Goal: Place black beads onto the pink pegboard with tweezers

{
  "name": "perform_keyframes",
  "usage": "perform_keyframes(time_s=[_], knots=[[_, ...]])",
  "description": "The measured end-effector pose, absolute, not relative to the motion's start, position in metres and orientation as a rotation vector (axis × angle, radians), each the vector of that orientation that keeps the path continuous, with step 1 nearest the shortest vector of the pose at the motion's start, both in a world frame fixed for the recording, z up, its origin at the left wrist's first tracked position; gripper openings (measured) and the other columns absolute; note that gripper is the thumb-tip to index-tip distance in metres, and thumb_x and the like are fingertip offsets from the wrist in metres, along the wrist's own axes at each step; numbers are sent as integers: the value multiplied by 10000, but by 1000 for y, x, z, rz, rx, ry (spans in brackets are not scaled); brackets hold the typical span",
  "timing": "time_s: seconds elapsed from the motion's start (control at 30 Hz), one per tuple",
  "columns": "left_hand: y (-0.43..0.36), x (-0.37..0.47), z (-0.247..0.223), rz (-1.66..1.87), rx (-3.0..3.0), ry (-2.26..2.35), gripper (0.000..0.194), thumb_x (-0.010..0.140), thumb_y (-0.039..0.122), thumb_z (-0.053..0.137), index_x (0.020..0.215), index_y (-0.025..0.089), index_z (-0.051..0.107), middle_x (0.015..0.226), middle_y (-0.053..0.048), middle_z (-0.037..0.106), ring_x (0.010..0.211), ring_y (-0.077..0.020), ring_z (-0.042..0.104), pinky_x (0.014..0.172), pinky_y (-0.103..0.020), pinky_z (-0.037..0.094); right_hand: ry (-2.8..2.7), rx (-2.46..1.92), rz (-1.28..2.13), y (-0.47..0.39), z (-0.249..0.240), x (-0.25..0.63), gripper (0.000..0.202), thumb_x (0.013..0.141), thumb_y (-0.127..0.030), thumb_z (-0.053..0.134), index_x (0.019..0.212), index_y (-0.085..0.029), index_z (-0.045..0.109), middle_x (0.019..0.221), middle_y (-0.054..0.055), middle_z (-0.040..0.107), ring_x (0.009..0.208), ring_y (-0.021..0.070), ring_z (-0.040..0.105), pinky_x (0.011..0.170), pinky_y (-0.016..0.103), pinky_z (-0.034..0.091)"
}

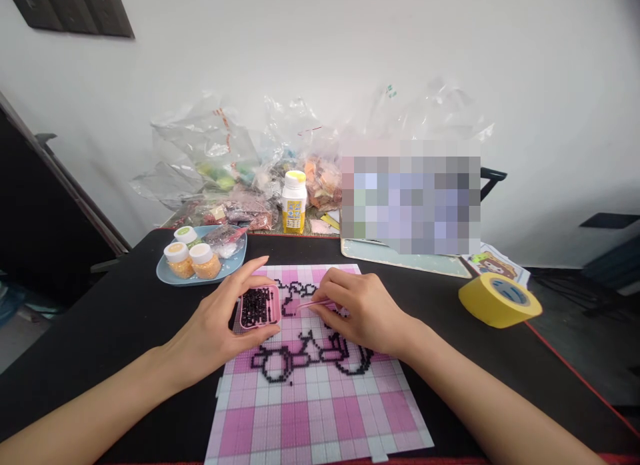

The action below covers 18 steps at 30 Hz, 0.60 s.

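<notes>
Holding a small pink tray [277, 306] of black beads [257, 306] in the left hand [213, 322], clamped between thumb and fingers, over the far left part of a pink-and-white checked board [300, 418]. Pinching pink tweezers [311, 304] between the closed fingertips of the right hand [367, 312], with tips pointing left toward the tray, above the board. Cannot tell from this view about any bead between the tips. Lying on a black table cover [125, 345], under both hands. Set out across the board in thin black bead lines [277, 380], with a ring at near left and a curved shape at near right, partly hidden by the right hand. Standing on a blue plate [165, 277] at far left, in a cluster: three white-lidded jars [205, 262], beside a small clear bag [225, 242]. Farther back, near the wall [310, 45], upright among plastic bags [220, 145]: a white-and-yellow bottle [295, 202]. Lying on its side at right, well apart from the board: a yellow tape roll [493, 302].
</notes>
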<state>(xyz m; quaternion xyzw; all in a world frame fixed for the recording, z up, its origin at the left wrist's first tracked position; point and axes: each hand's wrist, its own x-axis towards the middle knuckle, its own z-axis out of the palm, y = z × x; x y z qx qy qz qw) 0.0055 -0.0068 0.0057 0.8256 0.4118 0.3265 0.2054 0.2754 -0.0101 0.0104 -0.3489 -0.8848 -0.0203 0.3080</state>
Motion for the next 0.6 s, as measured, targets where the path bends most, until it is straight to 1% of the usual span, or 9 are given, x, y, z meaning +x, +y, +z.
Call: perform_keyframes(time_s=[0.1, 0.33, 0.47, 0.6], knots=[[-7, 6, 6, 906, 2305, 1158, 800, 874, 559, 710, 1532, 362, 301, 1246, -35, 712, 1127, -282, 697, 1073, -477, 489, -2332, -930, -39, -10, 11, 275, 276, 1014, -310, 507, 854, -170, 684, 806, 30, 669, 641, 120, 597, 528, 243, 370], [-7, 5, 5, 916, 2292, 1151, 801, 872, 597, 703, 1530, 397, 292, 1247, -20, 699, 1126, -276, 695, 1079, -470, 485, -2307, -922, 2, -11, 12, 275, 251, 1007, -305, 528, 867, -167, 683, 816, 36, 669, 655, 118, 596, 551, 237, 398], [-7, 5, 5, 915, 2280, 1145, 804, 870, 594, 710, 1529, 413, 285, 1253, -18, 690, 1151, -280, 676, 1089, -483, 466, -2316, -941, 9, -10, 11, 277, 244, 1001, -293, 528, 861, -164, 679, 821, 37, 669, 653, 120, 593, 561, 239, 408], [-7, 5, 5, 916, 2284, 1135, 800, 877, 575, 711, 1531, 416, 279, 1250, -7, 690, 1152, -272, 675, 1090, -464, 466, -2335, -978, 10, -9, 13, 279, 225, 991, -281, 530, 865, -165, 677, 840, 41, 672, 667, 124, 600, 574, 241, 412]])
